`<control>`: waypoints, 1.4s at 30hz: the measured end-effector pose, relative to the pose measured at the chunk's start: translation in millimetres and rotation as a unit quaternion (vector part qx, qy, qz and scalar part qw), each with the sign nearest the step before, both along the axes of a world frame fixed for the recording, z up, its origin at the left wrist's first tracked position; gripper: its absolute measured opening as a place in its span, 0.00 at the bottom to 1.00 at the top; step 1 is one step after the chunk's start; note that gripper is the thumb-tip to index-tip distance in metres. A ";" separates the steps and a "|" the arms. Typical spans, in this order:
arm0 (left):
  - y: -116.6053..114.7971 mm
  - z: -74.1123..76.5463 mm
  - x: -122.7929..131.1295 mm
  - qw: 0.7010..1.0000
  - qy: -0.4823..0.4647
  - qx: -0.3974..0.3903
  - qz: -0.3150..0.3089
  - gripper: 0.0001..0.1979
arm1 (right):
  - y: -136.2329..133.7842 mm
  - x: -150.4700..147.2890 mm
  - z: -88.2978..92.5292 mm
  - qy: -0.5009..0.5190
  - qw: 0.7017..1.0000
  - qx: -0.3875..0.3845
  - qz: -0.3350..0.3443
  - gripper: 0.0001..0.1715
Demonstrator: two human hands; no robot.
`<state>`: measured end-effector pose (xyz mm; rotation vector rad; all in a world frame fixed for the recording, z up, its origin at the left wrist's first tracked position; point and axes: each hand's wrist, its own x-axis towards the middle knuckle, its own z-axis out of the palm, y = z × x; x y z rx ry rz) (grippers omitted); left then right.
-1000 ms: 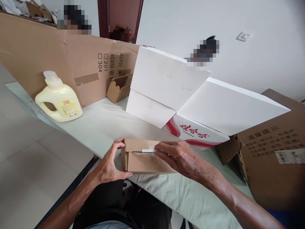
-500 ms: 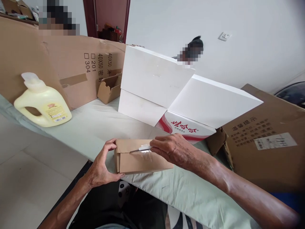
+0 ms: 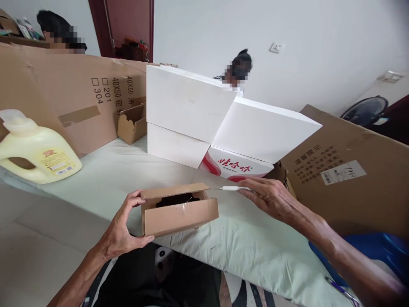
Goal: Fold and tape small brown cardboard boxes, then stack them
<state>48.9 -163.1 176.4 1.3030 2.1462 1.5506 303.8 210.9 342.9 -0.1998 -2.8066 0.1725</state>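
Two bare hands work at a small brown cardboard box [image 3: 179, 211] on the pale green table cloth [image 3: 249, 247]: the left hand [image 3: 119, 230] clasps its end, the right hand [image 3: 271, 198] pinches a slim white cutter [image 3: 231, 188] just beside the parted flaps. Behind, a big brown carton [image 3: 79, 102] reads "40X50", "201", "304".

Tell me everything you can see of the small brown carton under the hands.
The small carton is plain brown corrugated cardboard, low and oblong, lying flat at the near edge of the pale green table cover. Its top flap stands slightly lifted, showing a dark inside. Clear tape glints on the front wall. The left hand holds its left end; the right hand, holding a white knife, is clear of it.
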 end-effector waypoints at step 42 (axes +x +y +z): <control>37.8 126.1 -45.6 0.876 0.218 -0.365 -0.227 0.56 | -131.6 -18.5 -68.8 0.141 0.984 -0.005 0.112 0.17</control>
